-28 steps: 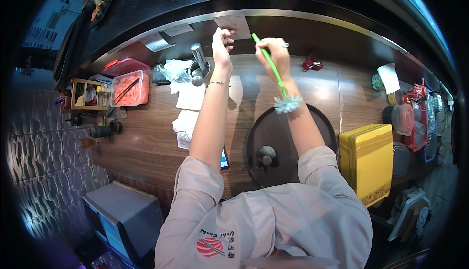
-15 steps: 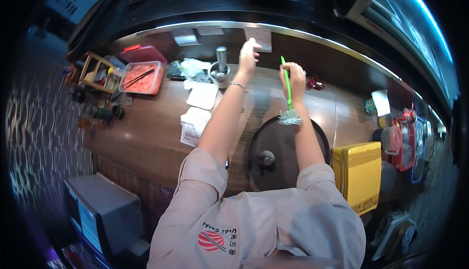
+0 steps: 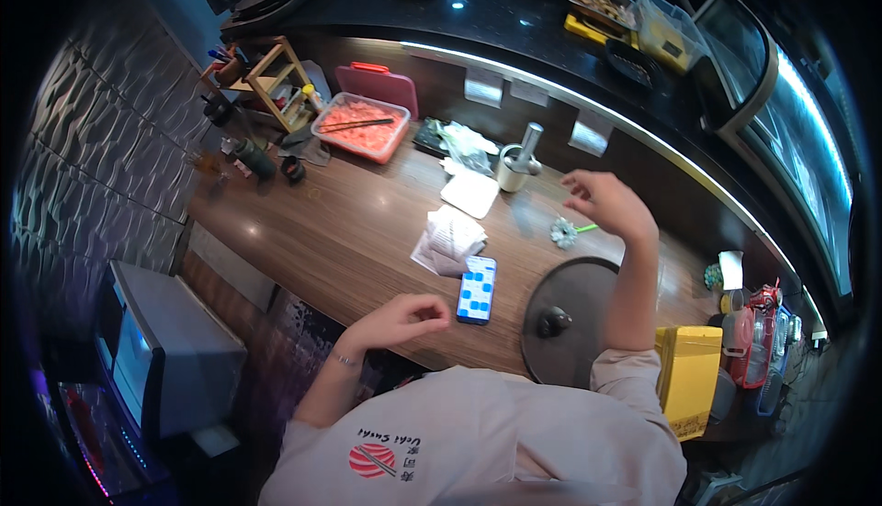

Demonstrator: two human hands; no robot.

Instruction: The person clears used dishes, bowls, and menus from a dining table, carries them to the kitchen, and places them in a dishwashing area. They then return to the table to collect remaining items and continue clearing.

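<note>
My right hand (image 3: 611,205) hovers above the wooden counter with its fingers apart and nothing in them. Below its fingertips lies a white, feathery artificial flower (image 3: 563,232) on a green stem, which points right. My left hand (image 3: 404,320) is near the counter's front edge, fingers curled in toward the thumb; I see nothing held in it. Just right of it a phone (image 3: 476,291) lies face up, its screen lit with blue blocks. Printed paper slips (image 3: 450,238) lie behind the phone. Under my right forearm is a dark round disc (image 3: 579,290) with a knob-like piece on it.
A tub of pink food (image 3: 360,128) with chopsticks across it stands far left, near a wooden rack (image 3: 271,84). A cup with metal tools (image 3: 514,171) is by the back wall. Right stand a yellow box (image 3: 684,377) and containers. Dishes line the raised black ledge (image 3: 514,24).
My right hand has let go of the green-stemmed flower, which now lies on the counter. My left hand has drawn back from the wall to the front edge. The view has swung left, uncovering the phone.
</note>
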